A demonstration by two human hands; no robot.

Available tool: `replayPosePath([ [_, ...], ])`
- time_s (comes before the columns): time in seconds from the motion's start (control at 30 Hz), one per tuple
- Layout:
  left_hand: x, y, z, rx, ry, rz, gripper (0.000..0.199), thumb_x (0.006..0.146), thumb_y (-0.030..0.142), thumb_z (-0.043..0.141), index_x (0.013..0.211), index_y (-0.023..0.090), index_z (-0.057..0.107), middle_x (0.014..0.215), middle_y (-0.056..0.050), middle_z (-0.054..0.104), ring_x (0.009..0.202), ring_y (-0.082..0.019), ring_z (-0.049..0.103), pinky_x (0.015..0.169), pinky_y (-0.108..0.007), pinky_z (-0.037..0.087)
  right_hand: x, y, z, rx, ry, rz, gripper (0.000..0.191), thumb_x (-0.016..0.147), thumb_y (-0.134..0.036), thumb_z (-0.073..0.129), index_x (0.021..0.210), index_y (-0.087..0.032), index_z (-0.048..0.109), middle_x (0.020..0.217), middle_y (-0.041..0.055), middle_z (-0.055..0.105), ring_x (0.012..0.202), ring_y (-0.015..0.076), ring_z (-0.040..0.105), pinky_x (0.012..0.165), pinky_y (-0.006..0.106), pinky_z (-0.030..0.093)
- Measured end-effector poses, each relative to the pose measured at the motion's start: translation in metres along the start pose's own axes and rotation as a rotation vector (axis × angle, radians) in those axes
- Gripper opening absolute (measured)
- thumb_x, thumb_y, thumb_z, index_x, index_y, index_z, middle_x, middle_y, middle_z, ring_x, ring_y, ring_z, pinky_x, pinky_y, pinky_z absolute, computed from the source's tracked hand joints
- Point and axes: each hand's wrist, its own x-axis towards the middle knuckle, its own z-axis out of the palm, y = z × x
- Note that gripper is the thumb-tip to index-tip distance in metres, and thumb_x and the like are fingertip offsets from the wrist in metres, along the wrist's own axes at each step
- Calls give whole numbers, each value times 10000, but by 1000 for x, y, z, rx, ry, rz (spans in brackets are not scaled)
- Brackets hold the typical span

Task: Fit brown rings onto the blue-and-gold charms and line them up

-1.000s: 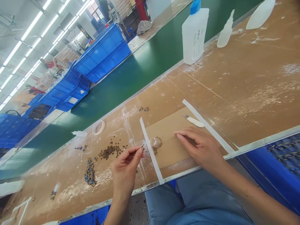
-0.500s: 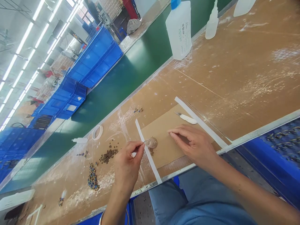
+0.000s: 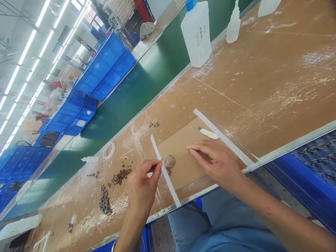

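My left hand [image 3: 144, 180] is closed in a pinch, thumb against forefinger, at the rim of a small clear cup [image 3: 169, 161]. A tiny dark bit shows at those fingertips, too small to name. To the right, my right hand [image 3: 214, 159] hovers over the brown cardboard sheet [image 3: 183, 140], its thumb and forefinger tips also pinched together; whatever they hold, if anything, cannot be made out. Beyond that hand lies a white-handled pointed tool [image 3: 209, 133]. Left of my left hand are a heap of small brown beads [image 3: 122, 176] and a pile of small blue-and-gold pieces [image 3: 105, 201].
White tape strips [image 3: 168, 182] edge the cardboard. A tape roll [image 3: 109, 150] and a small white bottle [image 3: 90, 159] lie at the left. A large blue-capped bottle [image 3: 196, 38] and a nozzle bottle [image 3: 233, 26] stand at the back. Blue crates [image 3: 105, 70] line the green belt's far side.
The view has shifted slightly. Both hands keep almost the same pose and place, the left at the cup and the right over the cardboard.
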Motion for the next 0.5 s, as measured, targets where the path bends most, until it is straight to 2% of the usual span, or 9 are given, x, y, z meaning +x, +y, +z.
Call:
replayPosePath([
  [0.13,-15,-9,-16,-112,119,-145,49,757,293,750,777,269,788,681,8,732,630,-161,654,629,-246,497,-1,0,-2,-12,3,32,169,958,-185,508,957,-226,672,910,17,725,862,168,677,775,300,529],
  [0.27,-39,-37,-28,-273,256,-318,116,721,320,796,807,243,780,684,13,726,633,-137,651,618,-216,520,-3,-1,-3,-45,21,28,158,950,-235,530,946,-245,688,911,6,737,854,178,691,788,315,539],
  [0.4,-59,-66,-24,-450,349,-456,166,677,318,829,774,203,760,665,11,719,627,-127,653,632,-215,549,-6,-5,-4,-75,40,4,132,936,-248,564,941,-245,696,918,6,743,854,174,702,819,295,548],
  [0.5,-64,-78,-17,-475,336,-503,149,680,303,825,771,201,766,664,6,726,627,-130,656,633,-218,547,-9,-9,-4,-97,41,26,125,931,-263,575,933,-253,699,917,-9,742,859,157,702,822,257,546],
])
